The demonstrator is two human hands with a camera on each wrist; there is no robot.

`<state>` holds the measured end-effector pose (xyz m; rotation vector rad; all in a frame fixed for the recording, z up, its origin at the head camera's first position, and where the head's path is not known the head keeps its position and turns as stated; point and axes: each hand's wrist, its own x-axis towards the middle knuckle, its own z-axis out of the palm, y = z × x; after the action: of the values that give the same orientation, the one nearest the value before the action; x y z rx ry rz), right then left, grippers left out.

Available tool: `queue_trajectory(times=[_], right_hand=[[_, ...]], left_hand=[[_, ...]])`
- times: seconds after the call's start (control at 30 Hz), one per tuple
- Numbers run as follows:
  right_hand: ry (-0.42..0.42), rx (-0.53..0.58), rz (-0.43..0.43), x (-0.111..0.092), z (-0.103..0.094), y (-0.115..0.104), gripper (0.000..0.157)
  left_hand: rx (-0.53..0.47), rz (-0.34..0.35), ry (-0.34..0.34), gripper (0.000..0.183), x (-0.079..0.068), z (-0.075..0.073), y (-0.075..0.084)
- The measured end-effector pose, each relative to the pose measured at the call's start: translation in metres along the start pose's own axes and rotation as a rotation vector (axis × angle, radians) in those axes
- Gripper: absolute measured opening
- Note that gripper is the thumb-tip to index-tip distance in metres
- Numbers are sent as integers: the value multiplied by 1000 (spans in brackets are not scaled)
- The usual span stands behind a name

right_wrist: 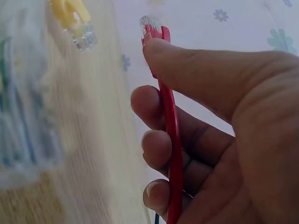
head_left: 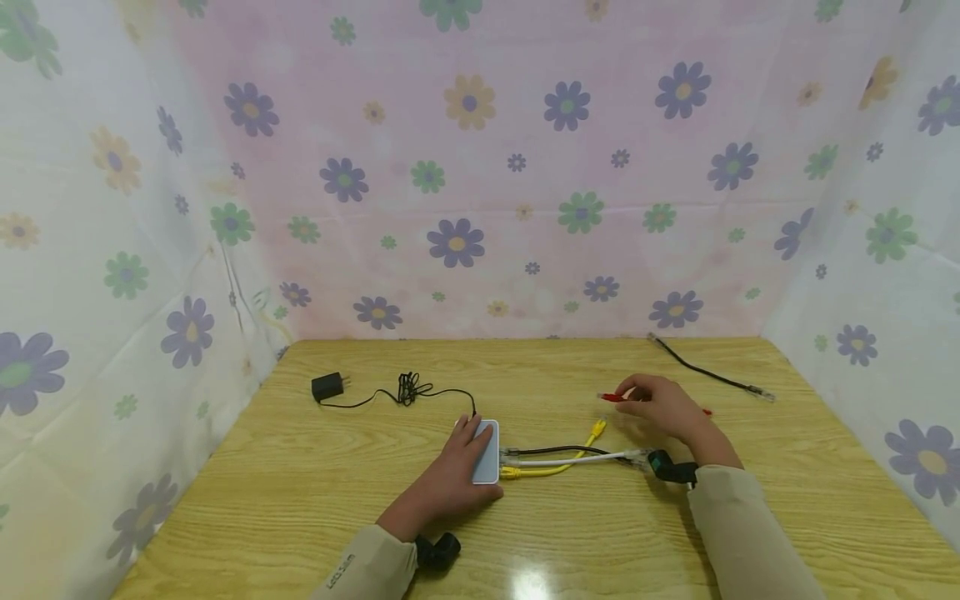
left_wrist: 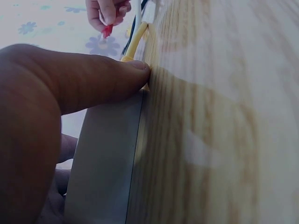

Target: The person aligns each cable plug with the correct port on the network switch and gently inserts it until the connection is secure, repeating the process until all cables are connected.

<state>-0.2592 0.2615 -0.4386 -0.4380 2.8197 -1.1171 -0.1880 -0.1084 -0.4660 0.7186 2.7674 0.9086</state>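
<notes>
A small white network switch (head_left: 487, 454) lies on the wooden table. My left hand (head_left: 453, 467) grips it, fingers over its top and far side, thumb (left_wrist: 112, 77) along the near edge. Black (head_left: 558, 450), white (head_left: 562, 461) and yellow (head_left: 551, 472) Ethernet cables run from its right side. My right hand (head_left: 663, 408) holds a red Ethernet cable (right_wrist: 172, 121) above the table, pinching it just behind its clear plug (right_wrist: 149, 25). The rest of the red cable runs down across the curled fingers. The plug points left, toward the switch, in the head view.
A black power adapter (head_left: 327, 386) lies at the back left, its bundled cord (head_left: 408, 389) leading to the switch. Another black Ethernet cable (head_left: 705, 369) lies at the back right. The yellow cable's free plug (head_left: 598, 428) is near my right hand. Flowered cloth (head_left: 480, 167) surrounds the table.
</notes>
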Motion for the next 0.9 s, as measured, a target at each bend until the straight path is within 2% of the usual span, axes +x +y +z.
queue_trajectory(times=[0.5, 0.9], right_hand=[[8, -43, -59, 2, 3, -11, 16], [-30, 13, -107, 5, 18, -23, 11]], left_hand=[[-3, -9, 1, 87, -1, -1, 3], [-6, -6, 1, 87, -2, -1, 3]])
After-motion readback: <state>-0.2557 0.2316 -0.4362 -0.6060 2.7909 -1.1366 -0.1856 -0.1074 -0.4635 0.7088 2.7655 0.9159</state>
